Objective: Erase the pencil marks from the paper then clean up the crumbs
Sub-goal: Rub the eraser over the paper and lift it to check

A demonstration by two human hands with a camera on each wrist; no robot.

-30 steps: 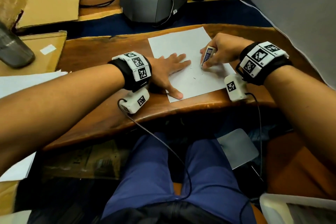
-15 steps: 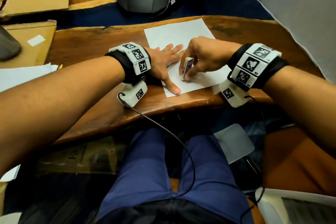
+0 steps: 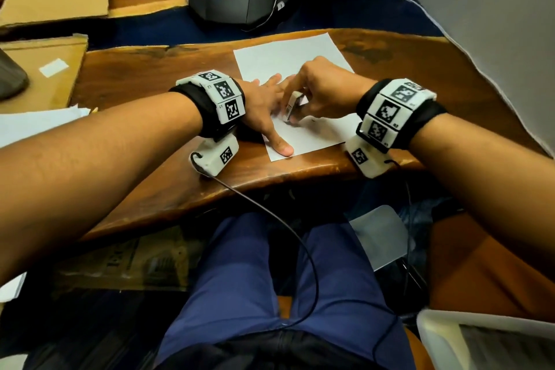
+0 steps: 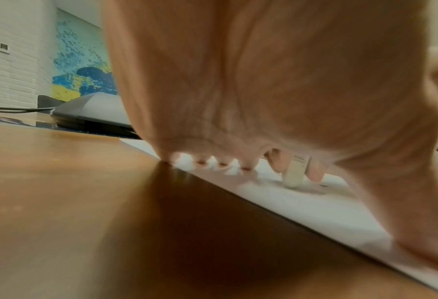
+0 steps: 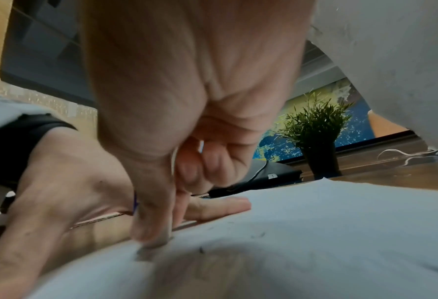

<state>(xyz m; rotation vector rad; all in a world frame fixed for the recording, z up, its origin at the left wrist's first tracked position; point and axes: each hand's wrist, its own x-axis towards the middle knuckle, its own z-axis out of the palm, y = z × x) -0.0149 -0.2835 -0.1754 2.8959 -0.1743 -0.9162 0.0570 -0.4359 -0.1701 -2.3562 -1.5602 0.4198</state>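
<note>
From the head view, the paper (image 3: 300, 69) is pinned to the desk (image 3: 150, 75) by the left hand (image 3: 267, 108), spread flat, while the eraser (image 3: 292, 106) is pinched by the right hand (image 3: 324, 90) just beside it, its lower end on the sheet. From the left wrist, spread fingertips (image 4: 223, 162) are seen pressed on the paper, the eraser (image 4: 294, 174) beyond them. From the right wrist, dark crumbs (image 5: 257, 235) are seen scattered right of the pinching thumb (image 5: 151, 202). Erasing is judged under way; further rubbing is called for, then sweeping.
</note>
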